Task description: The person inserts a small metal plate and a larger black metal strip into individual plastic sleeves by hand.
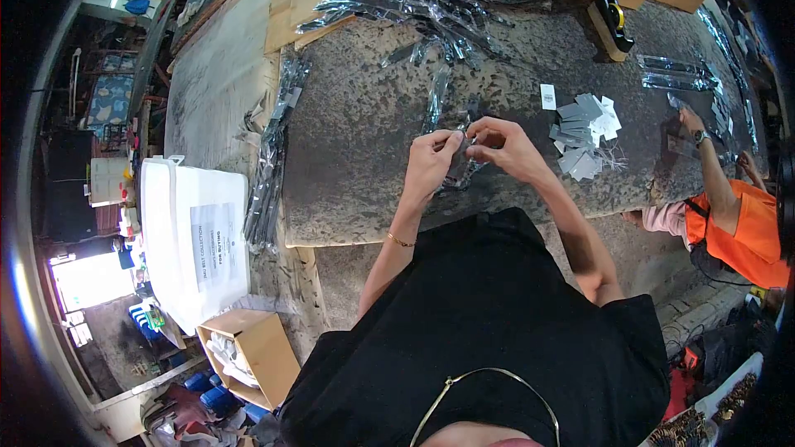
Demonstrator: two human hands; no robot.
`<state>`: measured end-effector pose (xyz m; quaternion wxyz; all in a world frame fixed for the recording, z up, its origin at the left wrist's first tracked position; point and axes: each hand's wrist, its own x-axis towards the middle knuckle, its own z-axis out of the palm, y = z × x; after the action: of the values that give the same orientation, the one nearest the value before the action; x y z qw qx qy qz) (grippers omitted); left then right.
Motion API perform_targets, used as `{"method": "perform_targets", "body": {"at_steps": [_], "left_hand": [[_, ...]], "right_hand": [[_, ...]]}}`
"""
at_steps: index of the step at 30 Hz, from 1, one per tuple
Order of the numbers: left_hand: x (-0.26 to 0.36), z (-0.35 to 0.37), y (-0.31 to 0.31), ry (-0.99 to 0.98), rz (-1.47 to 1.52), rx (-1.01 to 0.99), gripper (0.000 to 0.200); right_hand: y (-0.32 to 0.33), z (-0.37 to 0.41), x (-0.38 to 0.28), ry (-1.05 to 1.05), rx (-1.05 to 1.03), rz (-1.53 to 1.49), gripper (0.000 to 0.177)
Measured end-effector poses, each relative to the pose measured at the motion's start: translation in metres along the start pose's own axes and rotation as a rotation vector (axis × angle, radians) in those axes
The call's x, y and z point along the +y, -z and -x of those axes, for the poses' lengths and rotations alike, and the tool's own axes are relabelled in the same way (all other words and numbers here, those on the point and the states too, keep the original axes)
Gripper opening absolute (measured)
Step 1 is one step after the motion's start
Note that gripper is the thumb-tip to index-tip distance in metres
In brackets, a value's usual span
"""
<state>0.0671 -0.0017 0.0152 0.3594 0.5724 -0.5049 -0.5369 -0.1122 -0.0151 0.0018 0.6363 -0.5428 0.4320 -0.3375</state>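
Observation:
Near the table's front edge, both hands meet at a dark belt in a clear plastic sleeve (pixel 436 99), which runs away from me across the table. My left hand (pixel 432 161) pinches its near end between thumb and fingers. On the other side, my right hand (pixel 507 149) curls with thumb and index finger closed at the same end. The exact spot they grip is small and partly hidden by the fingers. Right of my hands lies a loose pile of grey and white tags (pixel 586 128) with strings, and a single white label card (pixel 548 97) beside it.
Plastic-wrapped belts form a heap (pixel 431 0) at the back and a bundle (pixel 273 157) on the left. A tape dispenser (pixel 611 26) stands back right. A white bin (pixel 199 232) and a cardboard box (pixel 257 356) are at left. A co-worker in orange (pixel 741 228) works at right.

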Motion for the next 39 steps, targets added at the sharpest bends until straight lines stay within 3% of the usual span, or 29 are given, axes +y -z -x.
{"method": "perform_targets", "body": {"at_steps": [7,15,19,21,24,28,30,31,33,36,37,39], "left_hand": [[-0.004,-0.004,-0.01,-0.064,0.146,0.051,0.023],[-0.003,0.0,-0.017,0.013,0.134,-0.031,0.02],[-0.009,-0.001,-0.016,-0.023,0.101,-0.039,0.019],[-0.004,0.001,-0.014,-0.043,0.253,-0.076,0.018],[0.004,0.002,-0.012,0.033,0.313,-0.222,0.016],[0.016,-0.001,-0.015,0.061,0.202,-0.194,0.017],[0.015,-0.004,-0.018,0.07,0.188,-0.214,0.014],[0.015,-0.004,-0.021,0.068,0.188,-0.214,0.014],[0.015,-0.004,-0.026,0.019,0.316,-0.188,0.01],[0.012,-0.005,-0.026,-0.001,0.322,-0.157,0.012],[0.014,-0.005,-0.026,0.001,0.324,-0.156,0.012],[0.016,-0.005,-0.025,0.023,0.308,-0.173,0.016]], "right_hand": [[-0.007,0.002,0.0,0.04,0.175,-0.139,0.017],[0.015,0.002,-0.025,-0.001,-0.032,0.358,0.013],[0.021,-0.003,-0.014,-0.005,-0.086,0.353,0.015],[0.022,-0.004,-0.008,-0.091,-0.055,-0.125,0.013],[0.022,0.0,-0.02,-0.103,-0.063,-0.317,0.012],[0.026,-0.002,-0.017,-0.118,-0.069,-0.485,0.013],[0.025,-0.004,-0.022,-0.049,0.141,-0.35,0.012],[0.021,-0.004,-0.025,-0.047,0.141,-0.348,0.012],[0.011,-0.004,-0.03,0.135,0.64,-0.168,0.013],[0.015,0.002,-0.002,0.251,0.615,-0.084,0.012],[0.014,0.006,-0.002,0.201,0.494,-0.007,0.013],[0.007,0.008,-0.003,0.18,0.439,0.005,0.014]]}}
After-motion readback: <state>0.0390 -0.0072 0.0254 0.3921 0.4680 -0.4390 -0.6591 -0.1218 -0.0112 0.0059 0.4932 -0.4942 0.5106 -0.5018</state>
